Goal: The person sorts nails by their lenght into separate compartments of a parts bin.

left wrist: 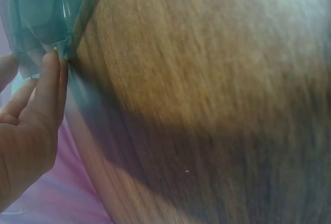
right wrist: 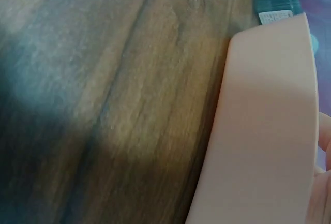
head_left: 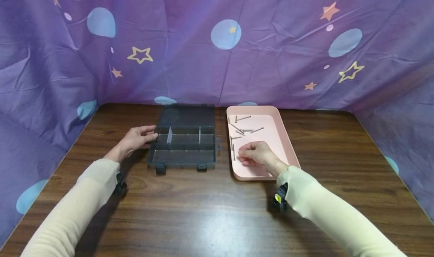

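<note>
A dark translucent compartment box (head_left: 184,142) lies with its lid raised at the back. Two pale dividers split its rear row. At its left edge is my left hand (head_left: 137,139), fingers extended and touching the side; the left wrist view shows fingertips (left wrist: 50,61) against the box's corner. My right hand (head_left: 257,154) is inside the pink tray (head_left: 286,140), with bent fingers low over its left part. Several thin metal nails (head_left: 243,118) are scattered along the tray's left side. Whether the right fingertips pinch one is hidden; the tray wall (right wrist: 264,115) blocks the right wrist view.
Both containers stand side by side on a brown wooden table (head_left: 190,211), a narrow gap between them. Two latches (head_left: 161,169) stick out from the box's front edge. A purple patterned cloth (head_left: 190,61) hangs behind and around the table.
</note>
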Action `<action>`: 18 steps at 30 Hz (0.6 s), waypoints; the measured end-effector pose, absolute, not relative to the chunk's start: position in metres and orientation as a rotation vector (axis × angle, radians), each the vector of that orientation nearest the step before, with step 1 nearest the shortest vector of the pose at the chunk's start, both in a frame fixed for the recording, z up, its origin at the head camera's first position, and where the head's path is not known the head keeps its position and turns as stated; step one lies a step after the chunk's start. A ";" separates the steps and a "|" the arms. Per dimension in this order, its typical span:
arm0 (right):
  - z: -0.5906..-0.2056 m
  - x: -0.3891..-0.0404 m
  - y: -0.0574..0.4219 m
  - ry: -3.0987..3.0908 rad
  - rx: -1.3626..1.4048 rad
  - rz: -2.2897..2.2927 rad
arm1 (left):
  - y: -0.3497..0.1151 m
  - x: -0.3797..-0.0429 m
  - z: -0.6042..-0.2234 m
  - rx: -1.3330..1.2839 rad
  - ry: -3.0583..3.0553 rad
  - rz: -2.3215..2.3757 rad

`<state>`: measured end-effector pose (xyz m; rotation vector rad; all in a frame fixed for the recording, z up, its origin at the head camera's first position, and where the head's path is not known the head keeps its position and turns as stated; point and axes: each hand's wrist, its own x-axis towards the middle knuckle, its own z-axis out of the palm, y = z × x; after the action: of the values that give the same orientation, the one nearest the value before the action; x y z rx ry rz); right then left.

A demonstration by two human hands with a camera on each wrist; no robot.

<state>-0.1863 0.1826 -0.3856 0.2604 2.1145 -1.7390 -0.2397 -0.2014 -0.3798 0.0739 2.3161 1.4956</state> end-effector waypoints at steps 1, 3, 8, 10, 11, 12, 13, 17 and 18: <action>-0.386 -0.186 0.181 2.127 0.264 -1.732 | -0.201 -0.240 -0.380 0.074 2.317 1.496; -0.388 -0.186 0.178 2.159 0.273 -1.716 | -0.201 -0.240 -0.380 0.073 2.318 1.496; -0.391 -0.187 0.173 2.238 0.284 -1.668 | -0.201 -0.240 -0.382 0.076 2.316 1.506; -0.392 -0.187 0.171 2.281 0.292 -1.631 | -0.201 -0.240 -0.382 0.078 2.316 1.512; -0.392 -0.187 0.170 2.312 0.297 -1.606 | -0.201 -0.240 -0.382 0.079 2.315 1.515; -0.392 -0.187 0.169 2.340 0.301 -1.582 | -0.201 -0.240 -0.382 0.078 2.315 1.517; -0.392 -0.187 0.168 2.367 0.303 -1.557 | -0.201 -0.240 -0.382 0.077 2.315 1.516; -0.394 -0.186 0.165 2.444 0.313 -1.490 | -0.201 -0.240 -0.382 0.069 2.312 1.508; -0.394 -0.186 0.165 2.452 0.318 -1.485 | -0.201 -0.239 -0.382 0.068 2.310 1.506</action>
<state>-0.1858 0.1646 -0.3938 0.3180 2.4517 -1.4851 -0.2394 -0.2007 -0.3818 0.0678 2.3100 1.5055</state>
